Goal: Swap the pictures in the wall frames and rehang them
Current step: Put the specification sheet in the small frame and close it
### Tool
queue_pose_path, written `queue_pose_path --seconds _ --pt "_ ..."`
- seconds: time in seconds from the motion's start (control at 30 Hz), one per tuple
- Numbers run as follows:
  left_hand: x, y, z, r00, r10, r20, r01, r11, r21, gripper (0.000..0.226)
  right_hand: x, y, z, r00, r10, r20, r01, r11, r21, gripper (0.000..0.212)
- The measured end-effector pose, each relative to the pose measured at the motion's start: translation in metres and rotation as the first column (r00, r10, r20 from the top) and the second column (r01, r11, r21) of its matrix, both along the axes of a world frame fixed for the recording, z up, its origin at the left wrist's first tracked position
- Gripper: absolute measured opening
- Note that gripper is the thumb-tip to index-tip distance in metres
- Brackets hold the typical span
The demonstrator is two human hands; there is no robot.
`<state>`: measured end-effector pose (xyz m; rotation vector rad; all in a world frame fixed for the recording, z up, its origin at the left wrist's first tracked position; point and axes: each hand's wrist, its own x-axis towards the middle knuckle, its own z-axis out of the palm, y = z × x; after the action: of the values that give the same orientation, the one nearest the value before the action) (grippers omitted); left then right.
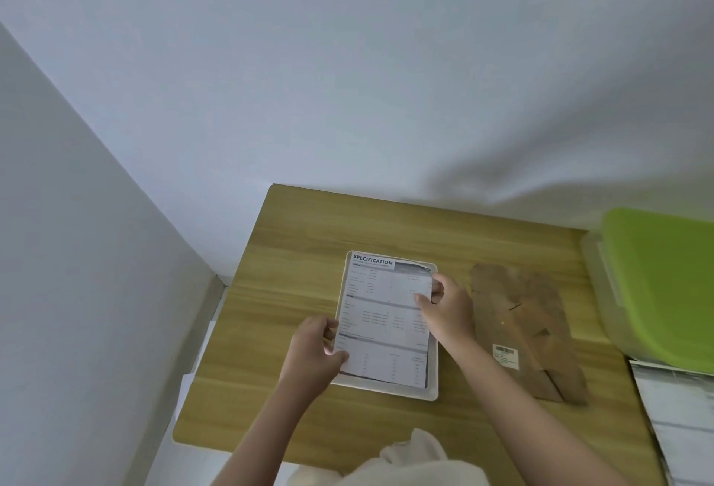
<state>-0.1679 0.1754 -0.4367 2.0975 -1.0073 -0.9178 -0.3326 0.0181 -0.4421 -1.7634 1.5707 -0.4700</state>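
- the white frame (386, 385) lies flat on the wooden surface (278, 253), near its middle, long axis running away from the person toward the wall.
- a printed sheet (382, 315) headed "specification" lies in the frame opening, its long axis matching the frame's; it looks slightly skewed, so squaring it to the opening is probably what the coming move turns on.
- left hand (315, 350) grips the sheet's near-left edge, fingers curled over it; right hand (444, 309) pinches the far-right edge, thumb on top of the paper. the two grips sit on opposite sides, diagonal to each other, with the sheet between them.
- a brown backing board (529, 331) with a barcode label lies just beside the frame on the right, nearer the right hand.
- hard to make out: the small print is blurred; whether a picture lies under the sheet is uncertain, only a dark strip shows at its edges.
- cut off at the right: a green-lidded box (664, 277) and a pale printed picture (680, 416).
- no second frame or wall hook is in view.
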Motion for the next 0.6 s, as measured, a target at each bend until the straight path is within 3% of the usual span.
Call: queue_pose_path --seconds 0.33,0.6 --pt "0.0038 0.0012 -0.0044 0.998 -0.070 0.011 0.069 0.997 0.040 0.049 -0.0008 0.0040 -0.0014 1.000 -0.011 -0.027 0.013 0.998 0.067 0.055" --pt "0.0054 0.0021 -0.0054 0.992 -0.119 0.046 0.118 0.993 0.026 0.055 -0.0032 0.0067 0.0004 0.998 -0.047 0.037 0.044 0.996 0.076 0.055"
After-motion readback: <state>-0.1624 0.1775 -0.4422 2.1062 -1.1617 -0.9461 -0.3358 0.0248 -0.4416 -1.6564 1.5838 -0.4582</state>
